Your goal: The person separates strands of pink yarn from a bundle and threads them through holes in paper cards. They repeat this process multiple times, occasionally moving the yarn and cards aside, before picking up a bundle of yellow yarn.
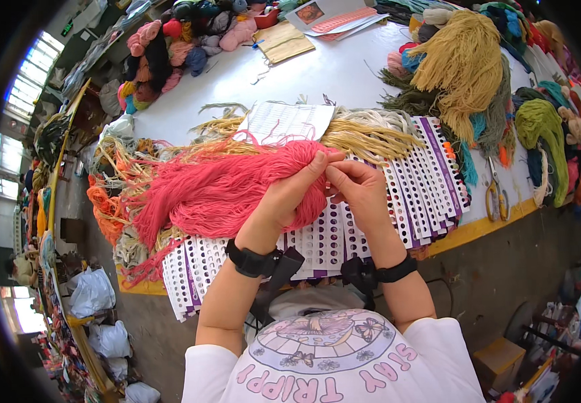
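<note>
The left hand (286,195) grips a soft, stringy coral-pink yarn skein (216,191). The right hand (363,190) pinches its rounded end.

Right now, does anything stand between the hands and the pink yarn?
Nothing visible does. The left hand holds the pink yarn near its right end, with the right hand right at that end. The punched white cards lie beneath.

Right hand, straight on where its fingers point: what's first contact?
The right hand would likely meet the pink yarn bundle, right by the left hand holding it; exact depth unclear.
</note>
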The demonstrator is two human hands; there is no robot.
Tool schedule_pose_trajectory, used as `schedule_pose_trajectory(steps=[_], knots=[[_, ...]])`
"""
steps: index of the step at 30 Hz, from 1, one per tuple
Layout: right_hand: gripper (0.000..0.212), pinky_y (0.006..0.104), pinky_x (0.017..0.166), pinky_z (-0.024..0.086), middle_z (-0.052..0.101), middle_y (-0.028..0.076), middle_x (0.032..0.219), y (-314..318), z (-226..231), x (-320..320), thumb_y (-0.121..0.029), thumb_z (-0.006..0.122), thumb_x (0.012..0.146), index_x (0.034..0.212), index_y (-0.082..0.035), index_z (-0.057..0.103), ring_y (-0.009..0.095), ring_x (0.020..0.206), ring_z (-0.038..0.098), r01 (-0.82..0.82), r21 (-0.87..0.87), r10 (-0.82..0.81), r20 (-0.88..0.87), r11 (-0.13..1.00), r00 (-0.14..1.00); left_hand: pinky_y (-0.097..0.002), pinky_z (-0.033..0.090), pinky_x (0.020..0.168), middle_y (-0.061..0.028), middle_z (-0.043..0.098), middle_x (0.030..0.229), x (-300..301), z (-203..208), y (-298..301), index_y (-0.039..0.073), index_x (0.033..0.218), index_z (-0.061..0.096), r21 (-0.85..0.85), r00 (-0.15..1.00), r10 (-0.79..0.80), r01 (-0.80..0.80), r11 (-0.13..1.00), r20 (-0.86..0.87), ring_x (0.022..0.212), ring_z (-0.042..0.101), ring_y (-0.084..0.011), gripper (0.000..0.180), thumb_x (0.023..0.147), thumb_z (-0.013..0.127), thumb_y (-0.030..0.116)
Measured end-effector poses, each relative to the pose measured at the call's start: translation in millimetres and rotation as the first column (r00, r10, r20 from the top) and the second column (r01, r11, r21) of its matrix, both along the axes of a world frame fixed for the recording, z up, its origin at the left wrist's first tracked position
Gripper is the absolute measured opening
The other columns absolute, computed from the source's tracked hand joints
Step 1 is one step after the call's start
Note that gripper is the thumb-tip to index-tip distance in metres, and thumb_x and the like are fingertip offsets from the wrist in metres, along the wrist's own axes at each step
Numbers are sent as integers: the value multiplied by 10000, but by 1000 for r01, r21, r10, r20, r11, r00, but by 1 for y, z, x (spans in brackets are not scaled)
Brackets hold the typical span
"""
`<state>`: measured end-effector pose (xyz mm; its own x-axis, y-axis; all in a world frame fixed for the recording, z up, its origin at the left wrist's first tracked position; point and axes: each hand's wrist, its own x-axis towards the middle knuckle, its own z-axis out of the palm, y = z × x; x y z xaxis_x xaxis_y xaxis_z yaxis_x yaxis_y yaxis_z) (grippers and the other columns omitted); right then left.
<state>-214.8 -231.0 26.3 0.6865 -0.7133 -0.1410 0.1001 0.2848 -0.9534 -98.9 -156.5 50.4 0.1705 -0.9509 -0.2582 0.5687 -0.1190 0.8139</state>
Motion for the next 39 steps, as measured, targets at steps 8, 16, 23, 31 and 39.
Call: schedule_pose_trajectory(steps=[8,16,23,31,39], knots=[[155,163,448,439,563,-15,642,-6,-13,-7,-170,605,808,885,-37,630,25,532,504,75,164,-100,147,984,984,-308,436,816,-105,526,1122,9,-9,-1,-30,1164,461,13,1000,-17,17,1000,-1,994,523,-177,503,906,367,391],[176,173,462,427,559,-8,624,-4,-6,-7,-164,640,782,859,-6,626,43,522,497,29,143,-36,53,989,998,-296,437,815,-105,540,1091,6,-10,-2,-26,1172,455,29,997,-19,21,999,-78,995,525,-172,504,908,359,391],[118,205,545,450,587,40,758,1,-18,5,-108,613,778,805,6,623,86,676,541,180,-217,-176,37,959,984,-282,469,757,-83,589,965,-1,-18,-5,-14,1046,545,-48,994,97,-95,994,55,873,565,-148,332,851,536,256],[123,290,712,473,579,109,742,-130,-59,-133,-74,506,750,658,8,523,188,734,565,-68,587,-485,724,807,490,-345,495,732,-108,592,906,152,10,43,-22,994,551,75,827,557,-561,824,75,762,595,-209,268,807,560,171],[101,334,655,492,435,22,786,-123,22,-137,-101,507,773,856,-45,490,119,633,471,684,21,-670,226,729,708,-315,470,695,49,500,672,105,13,30,76,891,553,-459,866,44,-306,834,-498,527,453,-31,118,853,524,184]])
